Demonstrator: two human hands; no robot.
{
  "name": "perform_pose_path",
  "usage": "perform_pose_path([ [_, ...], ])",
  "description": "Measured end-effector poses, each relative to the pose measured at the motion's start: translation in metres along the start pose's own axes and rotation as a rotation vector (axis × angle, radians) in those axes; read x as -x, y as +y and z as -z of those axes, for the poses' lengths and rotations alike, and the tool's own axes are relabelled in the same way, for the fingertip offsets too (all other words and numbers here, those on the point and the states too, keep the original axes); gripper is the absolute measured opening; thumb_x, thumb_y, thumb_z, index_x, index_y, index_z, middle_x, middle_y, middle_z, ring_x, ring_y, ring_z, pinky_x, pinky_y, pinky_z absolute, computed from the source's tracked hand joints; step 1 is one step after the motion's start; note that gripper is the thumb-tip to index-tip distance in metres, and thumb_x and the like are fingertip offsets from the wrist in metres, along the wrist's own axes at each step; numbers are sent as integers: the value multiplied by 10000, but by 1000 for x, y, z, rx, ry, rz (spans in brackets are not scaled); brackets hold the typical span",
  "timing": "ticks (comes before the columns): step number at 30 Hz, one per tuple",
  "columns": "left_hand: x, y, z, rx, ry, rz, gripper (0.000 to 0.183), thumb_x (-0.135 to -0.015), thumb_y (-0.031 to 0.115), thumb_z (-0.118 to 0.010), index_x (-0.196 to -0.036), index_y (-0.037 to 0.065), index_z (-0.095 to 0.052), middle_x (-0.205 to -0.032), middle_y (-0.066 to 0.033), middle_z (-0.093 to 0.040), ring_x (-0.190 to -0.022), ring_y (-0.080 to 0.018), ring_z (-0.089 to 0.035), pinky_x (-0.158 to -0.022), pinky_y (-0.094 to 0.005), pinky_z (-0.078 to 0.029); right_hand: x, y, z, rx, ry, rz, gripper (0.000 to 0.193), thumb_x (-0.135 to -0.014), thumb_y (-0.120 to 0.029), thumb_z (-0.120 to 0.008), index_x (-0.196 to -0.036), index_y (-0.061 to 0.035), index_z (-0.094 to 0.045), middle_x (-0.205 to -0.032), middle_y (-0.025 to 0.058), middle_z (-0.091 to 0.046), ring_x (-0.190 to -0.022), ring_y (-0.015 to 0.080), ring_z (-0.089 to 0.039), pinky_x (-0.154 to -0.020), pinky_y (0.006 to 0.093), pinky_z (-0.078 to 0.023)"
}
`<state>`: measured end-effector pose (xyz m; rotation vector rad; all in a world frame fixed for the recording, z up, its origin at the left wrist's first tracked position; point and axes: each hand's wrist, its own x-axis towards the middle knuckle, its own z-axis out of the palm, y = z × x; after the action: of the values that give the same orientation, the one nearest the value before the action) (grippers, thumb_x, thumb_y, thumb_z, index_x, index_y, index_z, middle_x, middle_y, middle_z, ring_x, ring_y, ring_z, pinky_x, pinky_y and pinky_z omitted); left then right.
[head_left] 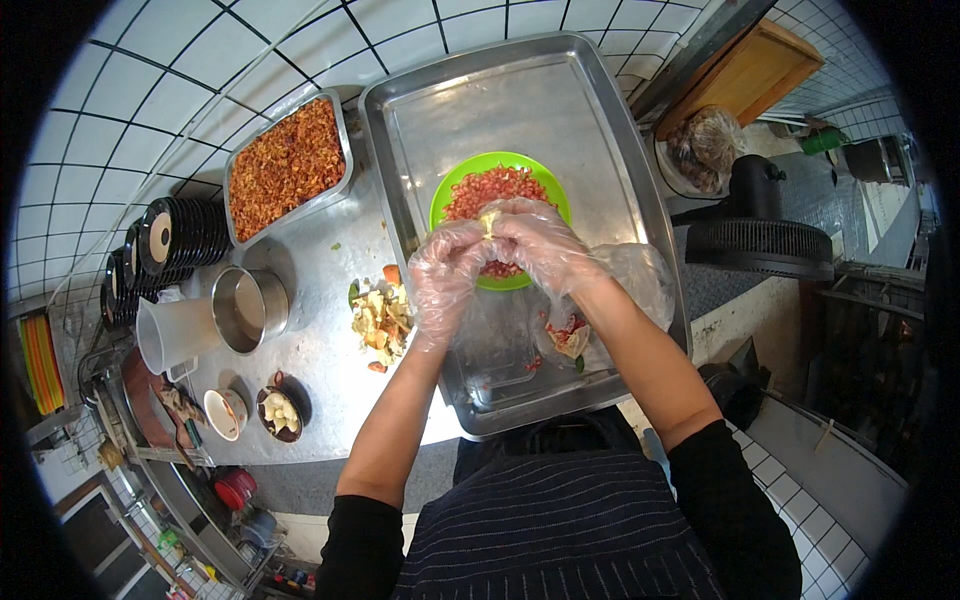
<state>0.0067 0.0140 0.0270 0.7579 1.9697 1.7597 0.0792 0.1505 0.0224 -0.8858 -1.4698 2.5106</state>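
My left hand point(446, 282) and my right hand point(550, 246), both in clear plastic gloves, meet over a bright green plate point(557, 197). Between their closed fingertips is a small, pale yellow piece of pomegranate point(489, 222); its far side is hidden. Red pomegranate seeds point(500, 184) cover much of the plate, which stands in a large metal tray point(460, 110). Below my right hand, an opened chunk of pomegranate point(570, 339) with red seeds lies in the tray. Pale and reddish peel scraps point(380, 322) are heaped on the metal table beside my left wrist.
At the back left stands a metal pan of reddish-brown crumbly food point(287, 165). Black stacked dishes point(183, 240), a translucent jug point(175, 335), a steel pot point(250, 310), a white cup point(226, 414) and a bowl of garlic cloves point(280, 412) stand left. A black fan point(758, 248) is at right.
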Motion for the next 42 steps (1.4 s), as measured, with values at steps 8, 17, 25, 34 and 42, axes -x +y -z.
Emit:
perform_pose_path([
  [8, 3, -9, 1, -65, 30, -46, 143, -760, 25, -741, -868, -13, -654, -962, -124, -670, -874, -176, -643, -767, -279, -526, 2, 1, -2, 140, -58, 27, 143, -817, -121, -516, -832, -19, -615, -682, -17, -536, -601, 73, -480, -543, 242, -376],
  [17, 7, -9, -1, 42, 48, 114, 143, -757, 38, -749, -865, -20, -675, -958, -120, -681, -863, -167, -642, -773, -280, -518, 7, -3, -3, 214, -52, 25, 186, -868, -150, -516, -944, -10, -613, -731, -21, -547, -626, 54, -489, -552, 224, -394],
  [25, 9, -12, -2, -34, 58, 152, 140, -770, 53, -739, -872, -21, -679, -940, -105, -690, -856, -153, -642, -775, -268, -510, 7, 9, -3, 114, -24, 29, 184, -863, -113, -506, -983, -5, -596, -726, -22, -534, -625, 49, -481, -547, 219, -391],
  [34, 10, -23, -1, 87, 102, 288, 155, -802, 19, -695, -948, -29, -675, -951, -84, -683, -836, -129, -632, -775, -268, -511, 4, 14, 4, -13, -103, -6, 118, -860, -73, -514, -934, 1, -570, -754, 0, -543, -641, 78, -497, -578, 228, -419],
  [42, 2, -28, 3, 612, 28, 459, 163, -843, 18, -643, -999, -25, -628, -918, -63, -655, -835, -128, -620, -771, -257, -517, -9, 20, 19, -164, -13, -73, 280, -900, -122, -561, -1135, 30, -546, -944, 111, -627, -820, 175, -625, -726, 286, -537],
])
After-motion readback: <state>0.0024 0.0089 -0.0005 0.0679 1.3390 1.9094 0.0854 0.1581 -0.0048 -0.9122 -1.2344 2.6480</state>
